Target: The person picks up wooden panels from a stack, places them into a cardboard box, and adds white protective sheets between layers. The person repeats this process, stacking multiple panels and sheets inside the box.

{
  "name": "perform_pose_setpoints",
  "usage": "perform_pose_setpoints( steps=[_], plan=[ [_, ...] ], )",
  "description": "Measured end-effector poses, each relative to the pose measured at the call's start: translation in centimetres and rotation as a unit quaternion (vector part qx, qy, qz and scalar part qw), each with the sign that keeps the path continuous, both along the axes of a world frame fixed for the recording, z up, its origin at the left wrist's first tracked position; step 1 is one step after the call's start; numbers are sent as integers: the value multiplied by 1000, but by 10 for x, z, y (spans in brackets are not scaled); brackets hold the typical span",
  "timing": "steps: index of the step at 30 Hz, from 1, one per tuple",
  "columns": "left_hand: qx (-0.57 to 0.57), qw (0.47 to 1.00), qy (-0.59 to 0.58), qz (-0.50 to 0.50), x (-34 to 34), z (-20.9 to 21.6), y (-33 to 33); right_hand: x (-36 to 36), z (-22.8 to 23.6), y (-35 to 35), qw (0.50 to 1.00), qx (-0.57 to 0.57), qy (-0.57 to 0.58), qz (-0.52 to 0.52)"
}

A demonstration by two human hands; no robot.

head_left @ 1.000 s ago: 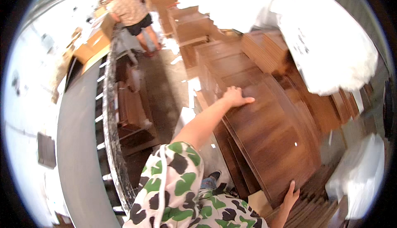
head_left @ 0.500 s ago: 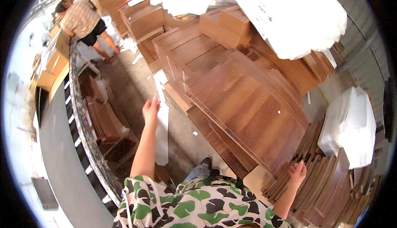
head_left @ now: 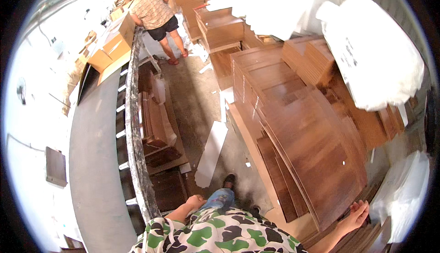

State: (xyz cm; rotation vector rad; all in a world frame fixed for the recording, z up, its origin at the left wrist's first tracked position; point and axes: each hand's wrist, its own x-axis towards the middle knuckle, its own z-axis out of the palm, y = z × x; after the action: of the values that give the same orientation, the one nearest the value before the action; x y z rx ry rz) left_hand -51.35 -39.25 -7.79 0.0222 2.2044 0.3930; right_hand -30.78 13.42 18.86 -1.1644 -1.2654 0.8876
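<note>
My left hand (head_left: 196, 201) is low by my hip with its fingers curled in, and nothing shows in it. My right hand (head_left: 358, 215) is out to the right, fingers loosely stretched, holding nothing. It is beside the near right corner of a stack of brown wood-grain panels (head_left: 316, 156). Whether it touches them, I cannot tell. More thin brown boards (head_left: 362, 239) lie beneath and beside that arm. At the left edge of the stack, narrower dark boards (head_left: 279, 184) stick out.
A grey conveyor belt (head_left: 96, 170) with a worn rail (head_left: 136, 152) runs along my left, cartons (head_left: 112, 46) at its far end. Another person (head_left: 156, 14) stands there. Below the rail lie brown panels (head_left: 153, 120). A white strip (head_left: 212, 152) lies on the floor. White wrapped bundles (head_left: 376, 55) stand right.
The view has swung left, so the stack appears further right. My left hand has dropped from in front of me to my hip and its fingers have curled. My right hand stays out to the side.
</note>
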Motion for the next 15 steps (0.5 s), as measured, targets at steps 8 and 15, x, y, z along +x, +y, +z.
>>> perform_pose_setpoints(
  steps=[8,15],
  plan=[
    [160,987,8,1,-110,-58,14,-145,43,-63,987,136,-49,71],
    [98,987,35,123,-257,-3,-86,-385,48,-177,932,156,-63,321]
  ],
)
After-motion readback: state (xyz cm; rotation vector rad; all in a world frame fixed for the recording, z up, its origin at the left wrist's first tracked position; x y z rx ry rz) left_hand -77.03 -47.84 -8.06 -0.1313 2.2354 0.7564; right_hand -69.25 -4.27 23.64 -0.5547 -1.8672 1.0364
